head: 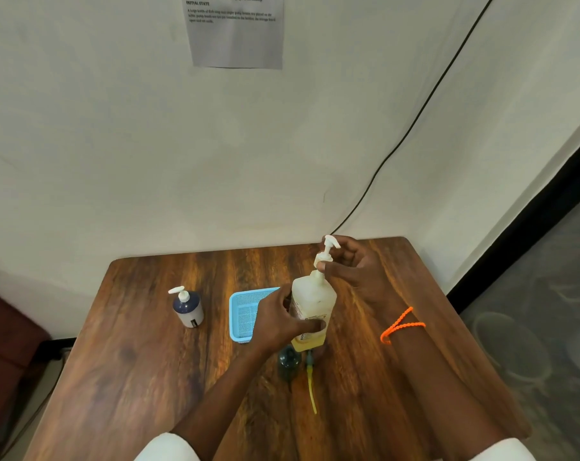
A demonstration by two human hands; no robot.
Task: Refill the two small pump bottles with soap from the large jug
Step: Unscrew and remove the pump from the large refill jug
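Here the left hand (275,319) wraps its fingers round the big soap bottle (312,311) standing mid-tabletop (149,361), evidently bracing it, while the right hand (358,271) pinches its pump collar (323,259), likely to unscrew it.

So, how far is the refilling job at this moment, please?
Done: the small dark bottle stands upright with its pump on; whether it was refilled cannot be told. In hand: the left hand holds the large jug upright, and the right hand pinches its pump collar. Left: a dark bottle lies open beside a pump with a yellow tube; it still needs soap.
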